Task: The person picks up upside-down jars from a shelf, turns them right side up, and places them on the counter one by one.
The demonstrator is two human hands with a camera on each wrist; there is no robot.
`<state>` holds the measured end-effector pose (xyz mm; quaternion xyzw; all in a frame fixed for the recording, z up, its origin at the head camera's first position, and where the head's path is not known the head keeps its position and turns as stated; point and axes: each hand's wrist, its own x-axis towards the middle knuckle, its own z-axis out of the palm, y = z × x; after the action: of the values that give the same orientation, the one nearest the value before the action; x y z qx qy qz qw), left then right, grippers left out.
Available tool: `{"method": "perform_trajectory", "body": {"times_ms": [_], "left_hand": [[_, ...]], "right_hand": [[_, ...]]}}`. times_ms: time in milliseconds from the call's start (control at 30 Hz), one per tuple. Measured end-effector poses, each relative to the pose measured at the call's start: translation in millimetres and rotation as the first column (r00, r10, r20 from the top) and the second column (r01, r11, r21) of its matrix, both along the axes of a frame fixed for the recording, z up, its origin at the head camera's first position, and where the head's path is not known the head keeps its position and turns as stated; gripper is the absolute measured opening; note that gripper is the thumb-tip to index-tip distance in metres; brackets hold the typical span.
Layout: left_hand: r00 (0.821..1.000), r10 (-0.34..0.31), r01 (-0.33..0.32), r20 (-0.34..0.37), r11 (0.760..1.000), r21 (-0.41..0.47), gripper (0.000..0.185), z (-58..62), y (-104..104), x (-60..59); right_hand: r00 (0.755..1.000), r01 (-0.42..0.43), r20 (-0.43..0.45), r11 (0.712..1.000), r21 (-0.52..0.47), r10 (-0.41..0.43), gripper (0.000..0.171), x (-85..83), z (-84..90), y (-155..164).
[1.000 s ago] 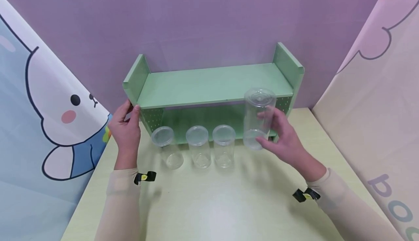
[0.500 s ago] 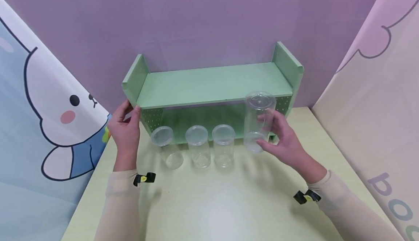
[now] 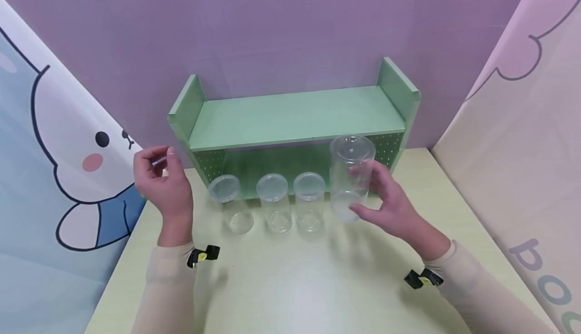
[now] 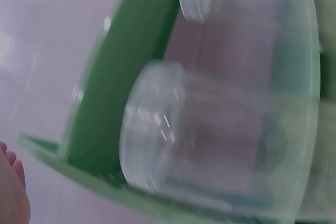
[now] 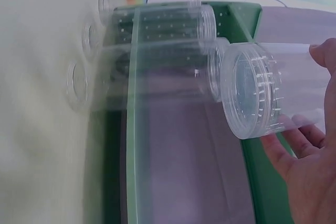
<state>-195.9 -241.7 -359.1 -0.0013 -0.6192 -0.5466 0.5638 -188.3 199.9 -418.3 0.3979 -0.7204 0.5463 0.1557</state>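
My right hand [image 3: 390,205] grips a clear plastic jar [image 3: 340,172] between thumb and fingers, raised in front of the shelf's right half. This jar is upside down; in the right wrist view its lid [image 5: 247,93] faces the table. My left hand [image 3: 167,190] hangs off the left end of the green shelf [image 3: 295,117], fingers loosely curled, holding nothing. Between the hands stand three clear jars with lids up: a left jar [image 3: 225,189], a middle jar [image 3: 273,188] and a right jar [image 3: 309,186]. In the left wrist view two jars appear blurred.
The shelf has raised side panels, a top board and a lower board [image 3: 281,165] behind the jars. It stands on the pale table [image 3: 295,278] near a purple backdrop [image 3: 290,26]. Printed cloth sheets [image 3: 104,167] flank both sides.
My left hand has let go of the shelf's left side and moved left. My right hand has lowered the jar and brought it slightly left, towards the standing jars.
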Motion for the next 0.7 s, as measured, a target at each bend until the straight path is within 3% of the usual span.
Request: {"method": "perform_trajectory", "body": {"times_ms": [167,333,467,700], "left_hand": [[0.987,-0.161,0.160,-0.008,0.984,-0.073,0.021,-2.9,17.6,4.5],[0.931,-0.357,0.365,0.080,0.919,-0.146,0.017,-6.9,40.3,11.8],[0.859,-0.482,0.509,0.169,0.841,-0.184,0.008,-9.4,54.9,16.1],[0.695,-0.654,0.718,0.300,0.651,-0.244,0.010,-11.0,74.2,22.3]], "right_hand": [[0.998,-0.056,-0.005,0.998,-0.011,0.056,0.095,6.8,0.3,-11.2],[0.995,-0.096,-0.001,0.995,-0.009,0.096,0.097,13.1,0.3,-22.2],[0.993,-0.118,0.026,0.993,0.000,0.118,0.095,17.4,-0.7,-29.5],[0.984,-0.179,0.023,0.984,-0.001,0.179,0.092,19.5,-4.1,-40.5]]}}
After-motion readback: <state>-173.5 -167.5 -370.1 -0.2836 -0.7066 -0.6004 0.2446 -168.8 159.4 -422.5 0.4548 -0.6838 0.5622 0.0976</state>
